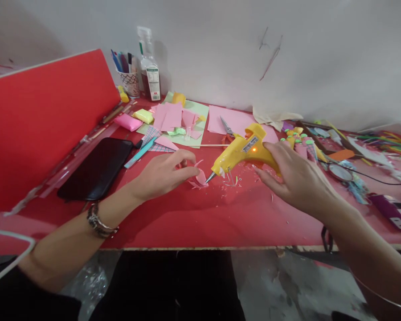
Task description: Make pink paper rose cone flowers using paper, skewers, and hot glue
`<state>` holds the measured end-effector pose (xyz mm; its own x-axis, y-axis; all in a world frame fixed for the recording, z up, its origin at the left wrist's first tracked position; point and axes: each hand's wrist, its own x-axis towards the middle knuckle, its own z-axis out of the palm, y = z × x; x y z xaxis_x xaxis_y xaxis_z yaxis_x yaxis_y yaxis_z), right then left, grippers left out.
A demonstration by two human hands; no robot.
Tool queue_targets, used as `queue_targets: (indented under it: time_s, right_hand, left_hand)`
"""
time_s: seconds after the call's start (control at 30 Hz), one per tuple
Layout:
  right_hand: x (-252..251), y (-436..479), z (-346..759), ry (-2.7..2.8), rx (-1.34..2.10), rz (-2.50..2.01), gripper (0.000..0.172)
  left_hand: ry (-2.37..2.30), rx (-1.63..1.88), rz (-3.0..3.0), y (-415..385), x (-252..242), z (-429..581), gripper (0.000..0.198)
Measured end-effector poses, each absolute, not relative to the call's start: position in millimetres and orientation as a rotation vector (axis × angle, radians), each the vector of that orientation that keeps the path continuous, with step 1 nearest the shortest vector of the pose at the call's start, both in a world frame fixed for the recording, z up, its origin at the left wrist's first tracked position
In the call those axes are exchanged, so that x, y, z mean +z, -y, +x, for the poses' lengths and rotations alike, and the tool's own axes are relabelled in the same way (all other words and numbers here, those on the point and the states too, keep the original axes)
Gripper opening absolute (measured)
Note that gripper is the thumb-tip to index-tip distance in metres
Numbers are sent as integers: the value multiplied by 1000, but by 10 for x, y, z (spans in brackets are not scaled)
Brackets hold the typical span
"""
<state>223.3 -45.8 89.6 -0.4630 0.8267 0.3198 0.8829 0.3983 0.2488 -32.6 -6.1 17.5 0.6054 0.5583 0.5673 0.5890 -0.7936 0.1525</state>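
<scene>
My right hand (294, 178) is around the handle of a yellow hot glue gun (242, 151), its small orange light lit. The gun's metal nozzle points down and left, its tip at a small curled pink paper piece (200, 178) with thin strips at its edges. My left hand (169, 174) is closed at the left side of this piece, thumb and forefinger against it. Part of the paper is hidden by the fingers. A thin wire stand (233, 177) hangs under the gun's front, and small paper scraps lie around it.
A black phone (96, 167) and blue cutter (140, 152) lie left. Behind are pink paper sheets (169, 117), scissors (226, 126), a glass bottle (149, 71) and a pen cup (130, 82). Craft pieces (299, 138) and a purple tool (389, 211) lie right.
</scene>
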Motion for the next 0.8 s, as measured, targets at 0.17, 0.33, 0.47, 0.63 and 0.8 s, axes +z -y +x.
queue_targets:
  time_s: [0.17,0.33,0.47,0.63,0.8]
  right_hand:
    - [881,442,2248,2525,-620,-1566,34]
    - [888,432,2239,2533,-585,-1568,32]
    - [899,429,2226,2542,-566,-1588,31]
    - [910,428,2227,2554,-531,-1611,31]
    - [929,429,2225,2545,-540,-1643,31]
  left_hand:
    - [1262,-960,-2870,97,252,-279,23]
    - [1420,-948,-2918,120,303,-235,23]
    - [1279,-881,-2876,106,256,-259,28]
    - [1025,-879,-2821,88,213,-289,33]
    - [1090,-870,-2854,94,236,-277,32]
